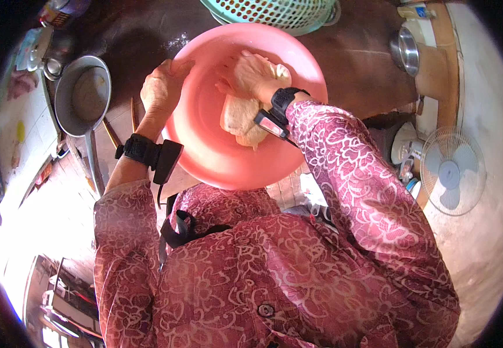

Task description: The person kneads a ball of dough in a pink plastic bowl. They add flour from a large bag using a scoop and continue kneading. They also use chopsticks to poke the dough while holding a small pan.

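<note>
A round pink plastic basin (251, 174) is in front of my body, seen from above. My left hand (161, 89) grips its left rim, thumb over the edge. Inside lie pale, soft-looking food pieces (240, 115), partly covered; their exact kind is unclear. My right hand (253, 74) reaches into the basin and rests against these pieces, its fingertips largely hidden. Another pale part (282, 75) shows just right of that hand. Both wrists wear black straps with small devices.
Beyond the basin stands a mint-green perforated plastic colander (273, 13). A grey long-handled saucepan (83, 95) is at left, its handle pointing towards me. To the right are a metal bowl (406, 52) and a standing electric fan (449, 174).
</note>
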{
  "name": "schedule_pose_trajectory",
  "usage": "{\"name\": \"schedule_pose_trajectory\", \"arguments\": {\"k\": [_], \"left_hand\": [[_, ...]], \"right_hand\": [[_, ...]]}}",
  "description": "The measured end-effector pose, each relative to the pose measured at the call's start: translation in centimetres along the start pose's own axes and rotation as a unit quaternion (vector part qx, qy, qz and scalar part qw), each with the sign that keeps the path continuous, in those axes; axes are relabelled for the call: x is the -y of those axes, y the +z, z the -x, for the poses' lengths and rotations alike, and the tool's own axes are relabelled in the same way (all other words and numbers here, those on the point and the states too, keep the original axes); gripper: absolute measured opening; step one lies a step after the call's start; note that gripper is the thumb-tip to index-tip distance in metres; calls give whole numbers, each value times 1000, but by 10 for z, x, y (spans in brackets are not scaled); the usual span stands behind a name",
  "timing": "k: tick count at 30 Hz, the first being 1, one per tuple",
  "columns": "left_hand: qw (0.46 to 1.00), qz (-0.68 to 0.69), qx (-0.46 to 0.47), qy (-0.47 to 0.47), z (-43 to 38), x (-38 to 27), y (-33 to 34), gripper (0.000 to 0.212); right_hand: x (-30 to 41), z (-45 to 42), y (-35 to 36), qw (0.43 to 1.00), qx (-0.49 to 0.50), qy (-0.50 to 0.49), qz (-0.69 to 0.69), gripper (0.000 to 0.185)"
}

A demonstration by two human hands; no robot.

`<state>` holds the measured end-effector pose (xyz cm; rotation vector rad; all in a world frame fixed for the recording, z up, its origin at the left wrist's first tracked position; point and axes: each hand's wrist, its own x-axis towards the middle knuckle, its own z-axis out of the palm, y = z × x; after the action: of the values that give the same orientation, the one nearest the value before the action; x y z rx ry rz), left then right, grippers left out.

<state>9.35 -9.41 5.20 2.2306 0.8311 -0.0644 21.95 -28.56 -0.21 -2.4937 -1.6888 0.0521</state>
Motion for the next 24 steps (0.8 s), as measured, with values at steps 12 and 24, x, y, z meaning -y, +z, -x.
{"name": "schedule_pose_trajectory", "arguments": {"k": [12,24], "left_hand": [[993,104,48,2,44,42,-5,54],[999,35,28,-11,2,11,10,45]], "right_hand": [[-7,-26,-73,934,176,196,-239,62],[66,-22,-77,970,216,77,-81,52]]}}
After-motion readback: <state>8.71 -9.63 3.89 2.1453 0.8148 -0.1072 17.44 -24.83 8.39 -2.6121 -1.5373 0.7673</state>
